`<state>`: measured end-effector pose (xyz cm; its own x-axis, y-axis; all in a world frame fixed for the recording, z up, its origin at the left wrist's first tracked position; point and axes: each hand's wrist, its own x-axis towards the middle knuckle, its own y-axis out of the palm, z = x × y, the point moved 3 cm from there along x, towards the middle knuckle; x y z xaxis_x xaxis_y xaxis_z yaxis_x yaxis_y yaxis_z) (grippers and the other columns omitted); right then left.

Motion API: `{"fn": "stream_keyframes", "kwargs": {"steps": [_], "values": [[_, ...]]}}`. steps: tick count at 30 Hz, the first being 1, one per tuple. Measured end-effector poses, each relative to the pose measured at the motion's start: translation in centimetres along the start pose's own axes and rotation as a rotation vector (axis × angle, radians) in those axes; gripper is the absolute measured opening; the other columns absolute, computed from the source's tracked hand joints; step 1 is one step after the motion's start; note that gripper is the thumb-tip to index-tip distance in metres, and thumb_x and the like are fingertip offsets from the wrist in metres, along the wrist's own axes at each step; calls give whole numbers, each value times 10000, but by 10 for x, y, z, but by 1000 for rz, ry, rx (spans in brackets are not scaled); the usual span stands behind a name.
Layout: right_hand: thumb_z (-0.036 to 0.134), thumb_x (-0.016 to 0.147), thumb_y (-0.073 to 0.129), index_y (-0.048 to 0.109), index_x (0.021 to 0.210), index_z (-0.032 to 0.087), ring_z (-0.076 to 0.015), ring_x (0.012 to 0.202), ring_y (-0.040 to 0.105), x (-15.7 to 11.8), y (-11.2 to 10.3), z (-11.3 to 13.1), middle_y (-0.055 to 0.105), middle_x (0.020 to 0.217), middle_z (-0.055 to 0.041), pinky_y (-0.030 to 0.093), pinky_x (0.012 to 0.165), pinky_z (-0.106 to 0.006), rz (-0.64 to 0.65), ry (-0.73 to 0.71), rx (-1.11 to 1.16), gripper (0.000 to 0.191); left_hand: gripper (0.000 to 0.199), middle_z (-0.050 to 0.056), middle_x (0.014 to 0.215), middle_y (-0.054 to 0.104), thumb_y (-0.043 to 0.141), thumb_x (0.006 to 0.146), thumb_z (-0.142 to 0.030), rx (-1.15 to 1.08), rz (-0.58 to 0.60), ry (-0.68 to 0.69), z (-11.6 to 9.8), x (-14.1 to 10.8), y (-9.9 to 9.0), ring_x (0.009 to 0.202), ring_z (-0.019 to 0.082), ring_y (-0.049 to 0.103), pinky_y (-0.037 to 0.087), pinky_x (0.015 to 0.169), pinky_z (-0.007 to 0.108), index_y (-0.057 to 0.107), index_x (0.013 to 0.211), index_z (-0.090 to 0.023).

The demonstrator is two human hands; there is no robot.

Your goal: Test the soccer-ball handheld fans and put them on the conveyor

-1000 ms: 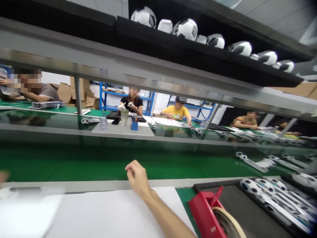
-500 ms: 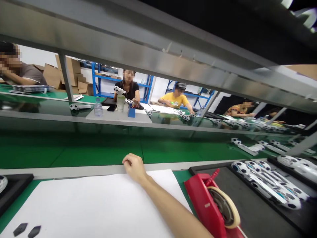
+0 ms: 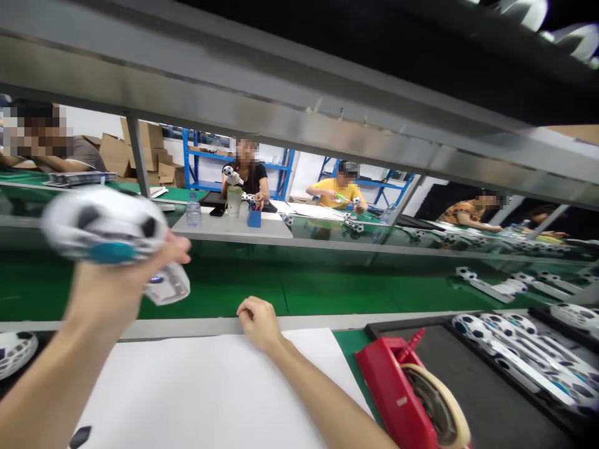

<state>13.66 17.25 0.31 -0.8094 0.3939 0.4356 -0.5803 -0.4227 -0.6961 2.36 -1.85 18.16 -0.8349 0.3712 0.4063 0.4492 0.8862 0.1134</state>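
Observation:
My left hand (image 3: 110, 290) is raised at the left, wrapped round a white device with black football patches and a teal patch (image 3: 107, 224); the device is blurred. Its pale lower part shows below my fingers. My right hand (image 3: 259, 321) rests with curled fingers on the pale edge strip at the far side of a large white sheet (image 3: 196, 386). Whatever those fingers may hold is hidden. A dark flat piece (image 3: 80, 436) lies on the sheet at bottom left.
Right of the sheet stands a red tape dispenser (image 3: 397, 399). Beyond it, a black tray (image 3: 449, 355) bears several football-patterned devices (image 3: 524, 362). Another patterned item (image 3: 16, 352) sits at far left. Several people work across the green belt (image 3: 327, 287), under a metal beam (image 3: 299, 118).
My left hand has come into view at the left, holding the football-patterned device. The view has shifted slightly; my right hand stays at the sheet's far edge.

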Motion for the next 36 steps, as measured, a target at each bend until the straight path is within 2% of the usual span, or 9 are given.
{"fn": "stream_keyframes", "kwargs": {"steps": [2,3,6,10,13,15,19,25,36], "values": [[265,972,570,634,799,134,-124,733,616,0,-1,1,650,805,-5,528,713,-287,-2,-1,3,227,367,1,769,661,873,615,-333,-2,136,-121,36,10,13,748,179,633,526,649,259,641,829,-146],[266,973,569,632,795,134,-125,735,616,0,-1,1,649,803,-4,528,717,-290,-6,-2,6,230,361,3,778,663,842,651,-356,-12,219,-217,58,14,20,746,173,632,528,661,262,634,862,-150],[270,972,570,626,786,134,-128,741,614,2,-2,0,641,791,-2,525,733,-299,-16,-2,25,237,365,43,732,645,767,719,-405,74,253,-299,118,22,28,699,195,642,543,666,324,603,867,-115],[273,968,576,618,770,135,-124,712,598,4,1,-5,625,765,5,515,709,-289,-12,10,57,245,475,80,917,669,742,737,-385,268,239,-239,173,24,23,845,230,659,540,784,377,549,1086,-128],[276,963,580,617,765,138,-117,684,582,6,3,-9,618,753,10,506,684,-276,-4,29,68,244,554,99,1094,620,751,741,-337,458,210,-144,198,24,13,1038,257,598,471,948,450,508,1203,-149],[273,962,580,619,764,140,-115,672,575,6,4,-11,617,749,11,500,675,-270,1,40,68,242,473,110,1165,585,711,800,-352,566,223,-95,211,25,8,1144,278,537,411,1017,503,544,1191,-144],[245,957,580,620,754,143,-115,667,565,6,5,-11,614,740,14,485,667,-265,1,54,66,230,366,111,1254,560,617,892,-382,696,278,-13,226,26,4,1259,294,459,348,1074,547,592,1173,-148],[93,889,559,617,723,148,-121,660,541,4,3,-10,603,721,22,424,644,-252,1,60,78,184,392,113,1274,567,563,930,-398,763,338,76,226,22,9,1292,288,447,360,1080,537,571,1243,-161],[121,794,421,614,688,197,-159,637,542,6,1,-11,612,703,-7,348,598,-259,-1,83,109,233,229,63,1012,649,540,955,-345,867,243,80,212,21,8,1002,196,603,485,936,425,646,943,-143]]}}
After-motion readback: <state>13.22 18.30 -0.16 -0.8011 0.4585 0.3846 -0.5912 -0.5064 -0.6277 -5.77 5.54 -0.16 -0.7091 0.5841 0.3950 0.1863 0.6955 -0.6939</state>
